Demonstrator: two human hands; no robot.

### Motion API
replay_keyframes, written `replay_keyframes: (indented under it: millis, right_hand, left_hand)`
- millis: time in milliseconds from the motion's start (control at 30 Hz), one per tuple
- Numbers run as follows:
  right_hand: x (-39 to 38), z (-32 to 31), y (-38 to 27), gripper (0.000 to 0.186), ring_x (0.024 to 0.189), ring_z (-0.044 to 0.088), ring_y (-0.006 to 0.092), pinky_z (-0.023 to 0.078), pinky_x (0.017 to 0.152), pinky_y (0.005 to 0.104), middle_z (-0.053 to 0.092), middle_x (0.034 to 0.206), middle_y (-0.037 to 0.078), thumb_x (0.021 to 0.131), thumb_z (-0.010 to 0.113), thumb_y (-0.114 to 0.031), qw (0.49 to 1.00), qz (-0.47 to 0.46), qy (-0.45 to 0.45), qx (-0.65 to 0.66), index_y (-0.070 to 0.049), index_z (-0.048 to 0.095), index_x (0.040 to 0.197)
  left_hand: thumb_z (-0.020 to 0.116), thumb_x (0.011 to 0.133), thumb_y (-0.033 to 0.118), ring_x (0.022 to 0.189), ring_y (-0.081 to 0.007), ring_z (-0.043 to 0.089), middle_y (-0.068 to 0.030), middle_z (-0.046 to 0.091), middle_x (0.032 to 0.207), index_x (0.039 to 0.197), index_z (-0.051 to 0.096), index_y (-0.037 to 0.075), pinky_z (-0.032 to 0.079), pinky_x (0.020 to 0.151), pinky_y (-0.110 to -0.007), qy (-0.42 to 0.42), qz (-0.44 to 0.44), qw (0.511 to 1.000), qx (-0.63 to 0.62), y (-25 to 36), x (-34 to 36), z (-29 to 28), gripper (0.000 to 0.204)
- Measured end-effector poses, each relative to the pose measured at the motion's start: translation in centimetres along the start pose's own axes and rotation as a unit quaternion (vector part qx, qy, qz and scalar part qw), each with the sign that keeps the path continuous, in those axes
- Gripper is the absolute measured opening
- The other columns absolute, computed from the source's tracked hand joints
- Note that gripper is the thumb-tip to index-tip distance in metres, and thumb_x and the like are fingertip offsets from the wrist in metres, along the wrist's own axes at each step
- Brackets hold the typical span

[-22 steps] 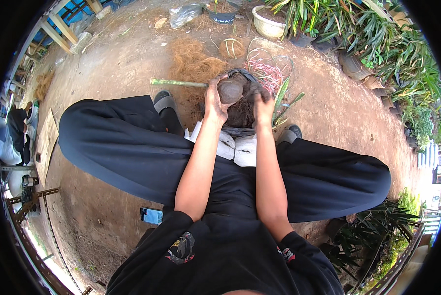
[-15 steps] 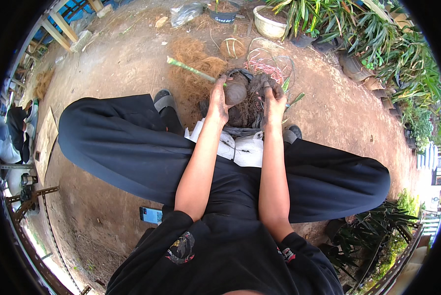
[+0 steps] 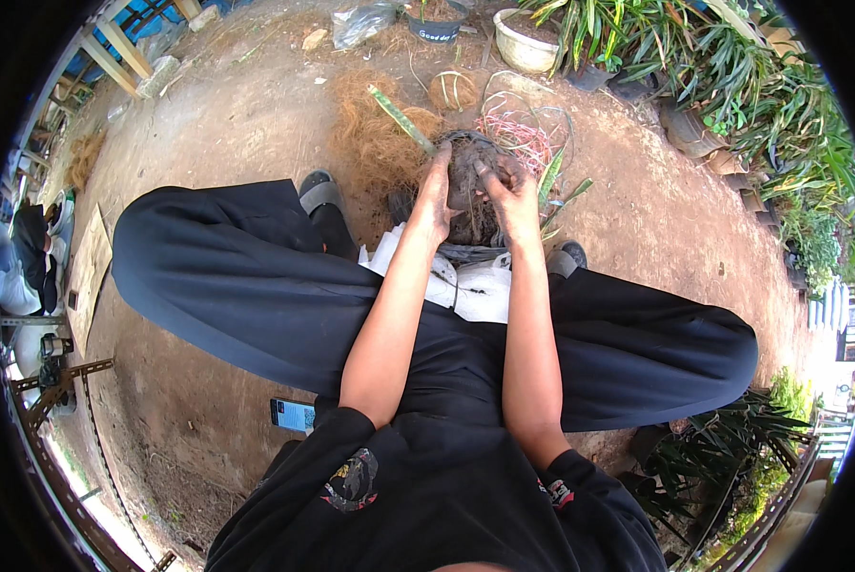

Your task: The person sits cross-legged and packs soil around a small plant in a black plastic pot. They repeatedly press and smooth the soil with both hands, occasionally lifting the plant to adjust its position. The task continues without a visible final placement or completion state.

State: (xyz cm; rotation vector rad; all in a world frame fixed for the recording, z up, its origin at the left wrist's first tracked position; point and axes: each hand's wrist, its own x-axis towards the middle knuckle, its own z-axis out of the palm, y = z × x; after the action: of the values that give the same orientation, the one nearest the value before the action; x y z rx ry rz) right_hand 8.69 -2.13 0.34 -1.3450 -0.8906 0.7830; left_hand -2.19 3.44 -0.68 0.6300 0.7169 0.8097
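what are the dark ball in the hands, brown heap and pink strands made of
Dark ball: likely soil or potting mix, judging by its dull, lumpy, earthy surface.
Brown heap: probably plant fibre, perhaps coconut, as it shows loose, fine, matte strands.
Pink strands: maybe plastic twine, from their bright colour and tangle; finish too small to tell.

An outdoor plant-growing yard (image 3: pixel 656 219) is surrounding the fingers (image 3: pixel 442 160): bare earth (image 3: pixel 208 143) is spreading beneath them, strap-leaved plants (image 3: pixel 756 124) are growing to their right, and a white planter (image 3: pixel 524 54) is standing beyond.
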Motion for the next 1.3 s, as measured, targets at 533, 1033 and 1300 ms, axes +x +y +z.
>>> replay_keyframes:
  millis: [533, 1033, 1300]
  right_hand:
    - [0.5, -0.8, 2.3, 0.03, 0.081, 0.064, 0.0203, 0.048, 0.074, 0.0325, 0.067, 0.09, 0.019, 0.083, 0.061, -0.015, 0.991, -0.046, 0.092, -0.085, 0.006, 0.062, 0.105]
    - [-0.2, -0.4, 0.2, 0.026, 0.062, 0.045, 0.0059, 0.038, 0.055, 0.0241, 0.057, 0.073, -0.001, 0.092, 0.06, -0.025, 0.982, 0.114, 0.101, 0.109, 0.001, 0.064, 0.092]
    - [0.4, -1.9, 2.3, 0.019, 0.055, 0.048, 0.0086, 0.04, 0.049, 0.0222, 0.061, 0.076, 0.005, 0.091, 0.059, -0.023, 0.915, 0.19, 0.109, 0.338, -0.005, 0.061, 0.098]
  left_hand:
    - [0.079, 0.075, 0.031, 0.108, -0.0215, 0.056, -0.0134, 0.058, 0.119, 0.132, 0.04, -0.002, 0.045, 0.091, -0.035, -0.018, 0.006, 0.989, 0.144, 0.3, -1.5, 1.1, 0.077]
    - [0.066, 0.086, 0.018, 0.093, -0.0132, 0.057, -0.0068, 0.062, 0.105, 0.12, 0.052, -0.002, 0.046, 0.082, -0.028, -0.023, 0.068, 0.981, 0.179, -0.8, -0.3, 0.4, 0.042]
    - [0.065, 0.087, 0.02, 0.091, -0.0133, 0.058, -0.0055, 0.061, 0.102, 0.116, 0.053, -0.001, 0.049, 0.077, -0.03, -0.002, 0.065, 0.991, 0.116, -0.7, -0.2, 0.0, 0.037]
